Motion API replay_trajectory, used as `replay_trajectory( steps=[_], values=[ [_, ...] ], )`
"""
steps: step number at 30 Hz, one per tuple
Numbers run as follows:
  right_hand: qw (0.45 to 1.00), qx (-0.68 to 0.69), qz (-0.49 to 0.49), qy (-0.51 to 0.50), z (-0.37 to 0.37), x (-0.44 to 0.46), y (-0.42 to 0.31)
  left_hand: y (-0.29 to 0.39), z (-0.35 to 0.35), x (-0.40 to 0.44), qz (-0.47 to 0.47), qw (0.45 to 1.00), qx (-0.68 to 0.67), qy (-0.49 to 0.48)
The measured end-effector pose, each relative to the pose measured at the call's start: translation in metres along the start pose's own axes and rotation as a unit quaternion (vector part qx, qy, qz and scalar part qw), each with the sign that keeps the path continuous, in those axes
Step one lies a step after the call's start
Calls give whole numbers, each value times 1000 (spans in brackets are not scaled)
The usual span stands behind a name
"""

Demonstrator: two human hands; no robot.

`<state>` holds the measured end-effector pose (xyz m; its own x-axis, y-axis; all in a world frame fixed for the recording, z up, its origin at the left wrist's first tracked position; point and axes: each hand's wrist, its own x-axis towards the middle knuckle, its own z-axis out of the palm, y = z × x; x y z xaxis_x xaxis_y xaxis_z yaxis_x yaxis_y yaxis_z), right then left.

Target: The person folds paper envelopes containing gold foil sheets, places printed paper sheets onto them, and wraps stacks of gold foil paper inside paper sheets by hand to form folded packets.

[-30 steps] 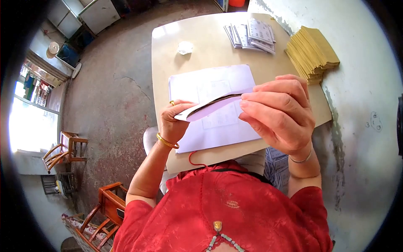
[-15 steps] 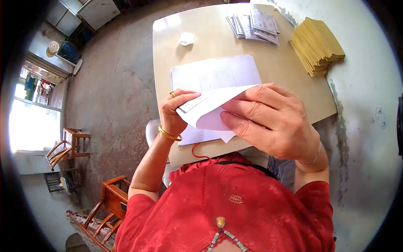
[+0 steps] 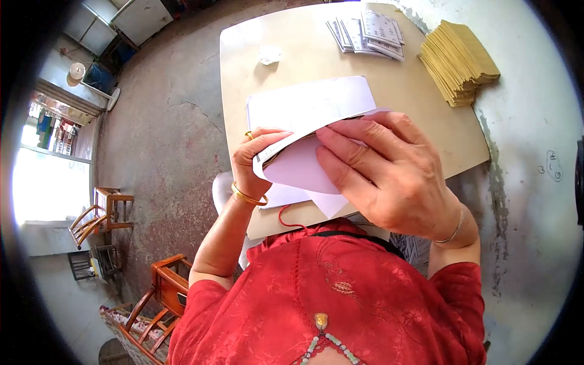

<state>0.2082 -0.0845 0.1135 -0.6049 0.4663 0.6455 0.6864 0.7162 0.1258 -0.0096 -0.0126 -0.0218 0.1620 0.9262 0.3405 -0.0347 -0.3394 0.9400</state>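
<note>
Over the table, my left hand [image 3: 252, 159] grips the left end of a folded white paper [image 3: 295, 167], its fingers closed round the edge. That paper is bowed apart like a pocket, with a dark line along its upper inner edge. My right hand [image 3: 395, 176] holds its right side, some fingertips inside the fold; the thumb is hard to make out. A pointed white corner [image 3: 328, 204] hangs below. Underneath lies a stack of white sheets [image 3: 304, 94], partly hidden by the hands and the held paper.
On the pale table [image 3: 243, 67] sit a crumpled white item [image 3: 269, 55], printed paper packets [image 3: 374, 33] at the back and a pile of yellow-brown paper envelopes [image 3: 459, 61] by the right wall. Wooden chairs [image 3: 164, 286] stand on the floor to the left.
The paper has spread wider, so its inside and dark edge show. My right fingers have moved slightly left and further into the fold. My left hand keeps its hold.
</note>
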Motion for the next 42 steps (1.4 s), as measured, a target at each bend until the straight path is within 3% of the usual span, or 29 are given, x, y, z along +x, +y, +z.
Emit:
replay_trajectory(
  steps=[3, 5, 11, 15, 21, 25, 28, 30, 35, 37, 42],
  values=[
    [1000, -5, -5, -4, 0, -1, -1, -3, 0, 0, 12, 1000, 19, -2],
    [1000, -4, -7, -1, 1, -2, -1, 3, -1, 3, 107, 986, 126, -33],
    [1000, -5, -9, -3, 0, -3, -3, 21, 2, 2, 86, 986, 141, -35],
    [1000, -2, -7, 2, 0, -4, -6, 6, 2, -6, -41, 998, -35, 15],
    [1000, -5, -13, 2, 1, -5, -5, 3, 1, -7, -22, 1000, -19, 12],
    [999, 31, -4, -20, -1, -4, -3, -16, 0, -8, 10, 1000, 17, 8],
    [994, 70, 30, -78, -5, -2, -4, 6, -1, -1, 117, 980, 161, -35],
    [984, 69, 36, -157, -5, -7, 1, 11, 4, -4, 114, 976, 185, -31],
    [987, 89, 20, -130, 1, 2, 7, 5, 5, 0, 168, 957, 233, -23],
    [990, 91, -6, -104, 5, 4, 10, 5, 5, -1, 151, 963, 224, -21],
    [978, 88, -36, -186, 1, 9, 22, 0, 3, -3, 142, 967, 208, -27]
  ],
)
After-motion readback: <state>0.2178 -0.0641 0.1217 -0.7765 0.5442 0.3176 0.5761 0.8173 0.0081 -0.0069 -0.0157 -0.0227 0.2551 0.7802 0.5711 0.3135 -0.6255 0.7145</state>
